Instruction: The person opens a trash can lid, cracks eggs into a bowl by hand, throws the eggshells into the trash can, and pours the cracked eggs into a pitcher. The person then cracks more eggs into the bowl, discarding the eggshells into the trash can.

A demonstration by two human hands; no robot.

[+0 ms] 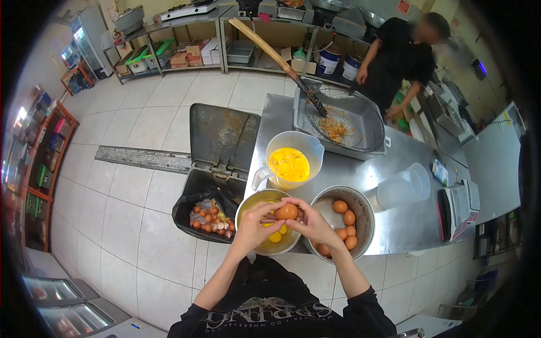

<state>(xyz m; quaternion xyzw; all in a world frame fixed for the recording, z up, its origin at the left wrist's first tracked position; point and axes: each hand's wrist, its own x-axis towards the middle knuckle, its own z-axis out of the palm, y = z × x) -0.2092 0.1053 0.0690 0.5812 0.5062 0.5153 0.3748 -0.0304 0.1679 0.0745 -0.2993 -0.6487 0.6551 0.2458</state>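
Between my left hand (255, 226) and my right hand (314, 226) is a brown egg (286, 212), with the fingers of both hands closed around its sides. They hold it above a metal bowl (243, 209), in which several yolks (275, 237) show; my hands cover part of the bowl. Just behind it stands a clear plastic jug (316, 155) filled with yolks and egg liquid, its handle toward the left. To the right, near my right wrist, a deep metal pot (369, 219) contains several whole brown eggs (349, 217).
An open-lidded black bin (183, 205) with eggshells stands left of the steel table (352, 169). At the back, a grey tub (385, 147) holds a long-handled wire strainer (270, 50). A clear container (403, 188) and a scale (457, 205) are to the right. Another person (397, 62) works beyond.
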